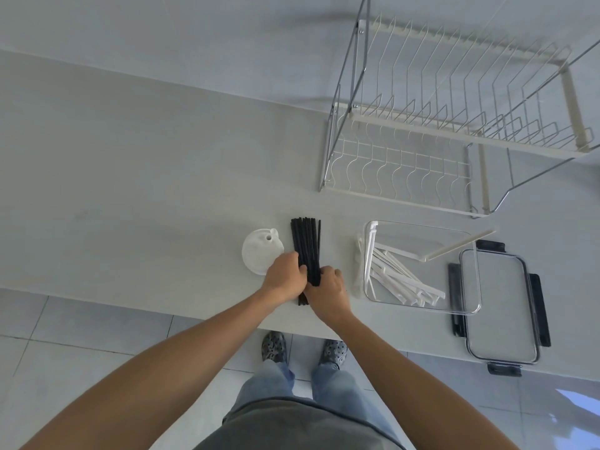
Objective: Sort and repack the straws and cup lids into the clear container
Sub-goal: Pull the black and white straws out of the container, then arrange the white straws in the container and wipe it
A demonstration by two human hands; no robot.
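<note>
Black straws [305, 251], a whole bundle of them, are lying flat on the pale countertop [146, 190], and I've got both hands pressed in on their near end. My left hand [284, 277] is cupped against the left side of the bundle with fingers curled in around it, and my right hand [328, 293] is doing the same from the right, fingers wrapped onto the straws, so the bunch is squeezed between the two. The far ends fan out a little, pointing away from me. Just left of the straws sits a stack of white cup lids [261, 251], partly tucked under my left hand. To the right of the straws is the clear container [422, 267], open, with a loose pile of white paper-wrapped straws [402, 280] inside at all sorts of angles; one sticks up over its far right rim. A few more white ones lie outside it, between the container and the black straws. The container's lid [501, 306], clear with black clips, lies flat on the far side of it from the straws. Beyond the container there's a wire dish rack [438, 131].
</note>
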